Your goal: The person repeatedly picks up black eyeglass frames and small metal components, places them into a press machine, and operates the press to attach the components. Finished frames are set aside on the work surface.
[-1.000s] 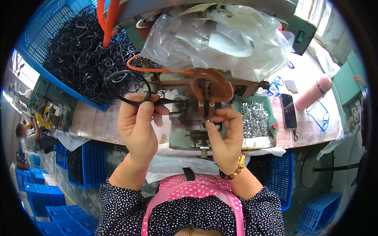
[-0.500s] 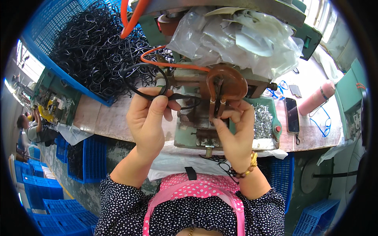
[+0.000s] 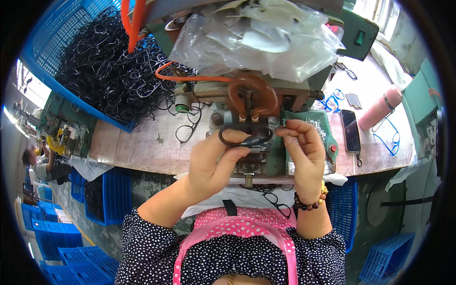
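Observation:
My left hand is closed, thumb and fingers pinching a black eyeglass frame in front of the machine. The frame is smeared by motion, and its rims look tilted toward me. At its right end, my right hand has thumb and forefinger tips brought together. Whether they touch the frame or hold some small piece cannot be made out. Just behind the frame stands the machine's fixture, under a curved brown tube.
A blue crate heaped with black frames stands at left. One frame lies on the table. Clear plastic bags cover the machine's top. A phone, pink bottle and blue frame lie at right.
My left hand has moved right with the eyeglass frame, now before the fixture. My right hand has drawn away from the fixture, toward me and right. The view has shifted slightly.

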A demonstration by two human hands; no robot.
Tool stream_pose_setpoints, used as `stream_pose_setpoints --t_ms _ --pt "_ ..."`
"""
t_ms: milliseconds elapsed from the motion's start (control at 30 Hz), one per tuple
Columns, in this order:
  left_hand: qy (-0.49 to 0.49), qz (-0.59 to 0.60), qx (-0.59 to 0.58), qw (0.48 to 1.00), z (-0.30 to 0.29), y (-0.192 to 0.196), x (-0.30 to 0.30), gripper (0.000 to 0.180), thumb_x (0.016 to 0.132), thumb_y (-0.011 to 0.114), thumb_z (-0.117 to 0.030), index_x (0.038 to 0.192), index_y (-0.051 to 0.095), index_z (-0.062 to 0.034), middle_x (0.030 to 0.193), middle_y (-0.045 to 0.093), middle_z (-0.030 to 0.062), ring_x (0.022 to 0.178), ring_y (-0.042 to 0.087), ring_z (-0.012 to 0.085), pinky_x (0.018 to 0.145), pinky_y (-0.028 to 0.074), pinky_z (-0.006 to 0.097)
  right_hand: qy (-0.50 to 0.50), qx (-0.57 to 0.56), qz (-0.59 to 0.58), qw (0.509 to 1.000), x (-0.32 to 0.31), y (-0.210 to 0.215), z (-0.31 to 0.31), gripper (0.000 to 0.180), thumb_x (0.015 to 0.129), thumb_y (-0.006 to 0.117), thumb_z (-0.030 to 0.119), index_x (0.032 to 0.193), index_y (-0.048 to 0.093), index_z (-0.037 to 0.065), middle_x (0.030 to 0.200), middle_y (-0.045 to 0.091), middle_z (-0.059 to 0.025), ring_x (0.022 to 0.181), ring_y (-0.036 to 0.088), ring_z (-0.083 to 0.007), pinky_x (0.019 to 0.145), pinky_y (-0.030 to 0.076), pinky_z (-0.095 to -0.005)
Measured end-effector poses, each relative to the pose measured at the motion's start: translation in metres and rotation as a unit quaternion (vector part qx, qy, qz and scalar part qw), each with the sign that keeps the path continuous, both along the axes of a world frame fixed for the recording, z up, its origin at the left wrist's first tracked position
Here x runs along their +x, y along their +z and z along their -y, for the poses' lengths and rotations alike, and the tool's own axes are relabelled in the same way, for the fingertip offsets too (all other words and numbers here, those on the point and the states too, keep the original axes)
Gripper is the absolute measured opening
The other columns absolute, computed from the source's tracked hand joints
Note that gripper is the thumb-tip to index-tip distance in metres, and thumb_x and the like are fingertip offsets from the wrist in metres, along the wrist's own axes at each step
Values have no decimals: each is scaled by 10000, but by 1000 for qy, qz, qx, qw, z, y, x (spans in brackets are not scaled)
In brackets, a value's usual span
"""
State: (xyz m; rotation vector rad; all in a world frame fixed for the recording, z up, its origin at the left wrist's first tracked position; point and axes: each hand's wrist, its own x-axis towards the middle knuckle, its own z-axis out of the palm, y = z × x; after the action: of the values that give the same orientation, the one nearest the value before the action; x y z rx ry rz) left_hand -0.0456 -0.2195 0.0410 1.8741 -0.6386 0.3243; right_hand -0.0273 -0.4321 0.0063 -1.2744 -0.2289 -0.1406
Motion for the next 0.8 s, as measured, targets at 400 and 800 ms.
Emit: stream_pose_setpoints --t_ms 400,800 --pt "47 177 77 980 6 -5 7 237 798 767 -28 1009 662 -4 896 687 153 723 648 352 605 506 402 -341 -153 121 920 0 -49 69 223 989 574 -17 1211 591 -18 1106 676 -90 1014 621 -144 943 460 -272" --pt "53 200 68 976 11 0 9 236 804 761 -53 997 645 16 833 645 162 709 625 361 609 496 424 -236 -578 125 771 4 -75 66 141 814 737 153 906 647 94 1159 640 -78 1287 494 -318 1170 248 -548"
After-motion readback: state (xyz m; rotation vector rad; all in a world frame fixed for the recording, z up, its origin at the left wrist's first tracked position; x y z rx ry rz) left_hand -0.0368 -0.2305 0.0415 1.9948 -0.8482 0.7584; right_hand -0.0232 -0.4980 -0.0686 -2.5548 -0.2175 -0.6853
